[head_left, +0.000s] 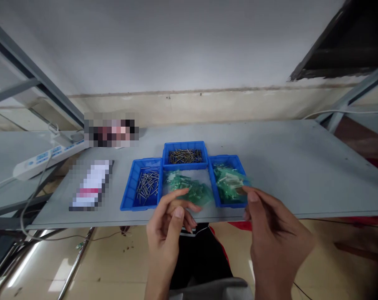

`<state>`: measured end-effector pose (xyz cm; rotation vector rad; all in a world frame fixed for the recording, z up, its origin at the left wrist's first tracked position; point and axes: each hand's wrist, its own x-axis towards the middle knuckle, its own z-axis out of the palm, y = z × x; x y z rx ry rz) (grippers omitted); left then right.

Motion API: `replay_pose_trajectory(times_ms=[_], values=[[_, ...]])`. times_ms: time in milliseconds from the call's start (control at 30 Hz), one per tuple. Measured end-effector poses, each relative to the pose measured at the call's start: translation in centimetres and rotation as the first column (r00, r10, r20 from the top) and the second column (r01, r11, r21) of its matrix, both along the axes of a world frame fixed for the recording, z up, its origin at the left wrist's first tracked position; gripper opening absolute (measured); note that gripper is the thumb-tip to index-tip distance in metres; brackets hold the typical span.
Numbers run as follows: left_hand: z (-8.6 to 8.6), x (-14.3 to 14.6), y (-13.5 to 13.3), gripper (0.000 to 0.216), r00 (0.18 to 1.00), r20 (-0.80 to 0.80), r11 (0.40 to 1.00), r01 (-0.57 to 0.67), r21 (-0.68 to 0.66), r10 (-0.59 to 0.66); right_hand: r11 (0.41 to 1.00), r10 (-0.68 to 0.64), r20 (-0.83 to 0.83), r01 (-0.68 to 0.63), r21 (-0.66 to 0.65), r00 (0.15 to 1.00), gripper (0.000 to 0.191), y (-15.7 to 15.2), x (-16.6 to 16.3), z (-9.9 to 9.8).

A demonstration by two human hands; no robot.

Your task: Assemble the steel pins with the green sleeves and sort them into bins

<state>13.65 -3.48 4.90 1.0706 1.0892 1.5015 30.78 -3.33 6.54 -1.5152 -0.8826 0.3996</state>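
Note:
My left hand [167, 229] is raised at the table's front edge, its fingers loosely bent and apart with nothing visible in them. Just beyond it, a pile of small green packets [192, 189] lies on a whitish sheet between the bins. My right hand [276, 233] pinches thumb against index finger at the near corner of the right blue bin [229, 205]. From that pinch a translucent greenish plastic bag [234, 181] stretches over the bin, slightly blurred. Beneath it, more green packets fill the bin; the bag's contents cannot be made out clearly.
The left blue bin [131, 189] holds loose silver nails or screws [147, 185]. Brass-coloured screws [185, 156] fill the back blue bin [184, 146]. A pixelated phone-like object [91, 185] lies left, near a white power strip [48, 158] and cable. Metal frame posts flank the grey table [286, 166].

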Motion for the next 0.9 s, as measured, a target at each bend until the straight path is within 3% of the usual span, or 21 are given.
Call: replay_pose_trajectory(times_ms=[167,300,467,567,700,833,900], values=[[-0.6,-0.4,0.1,0.023,0.999,-0.004,0.999,-0.048,-0.007,0.048,0.982,0.13,0.15,-0.107,-0.154,0.98,0.024,0.2,2.6,-0.3],[-0.9,-0.7,0.1,0.023,0.998,0.001,0.998,-0.058,0.008,0.058,0.98,0.155,0.165,-0.13,-0.151,0.974,0.021,0.2,3.0,-0.7],[-0.1,-0.8,-0.2,0.024,0.988,0.017,0.986,-0.154,0.063,0.153,0.973,0.231,0.233,-0.219,-0.074,0.945,0.014,0.0,1.7,0.1],[0.5,-1.0,-0.4,0.025,0.974,0.05,0.969,-0.224,0.104,0.22,0.926,0.372,0.295,-0.374,-0.049,0.88,0.014,0.2,-0.3,0.4],[0.9,-1.4,-0.7,0.027,0.961,0.08,0.955,-0.272,0.119,0.263,0.822,0.563,0.327,-0.557,-0.122,0.759,0.022,1.7,-4.5,-0.9],[0.9,-2.1,-0.8,0.027,0.959,0.088,0.954,-0.28,0.111,0.271,0.782,0.605,0.48,-0.587,-0.209,0.636,0.031,4.7,-7.9,-2.3],[0.8,-2.3,-0.9,0.029,0.959,0.085,0.955,-0.277,0.102,0.269,0.771,0.625,0.538,-0.555,-0.313,0.566,0.038,6.2,-8.6,-2.5]])
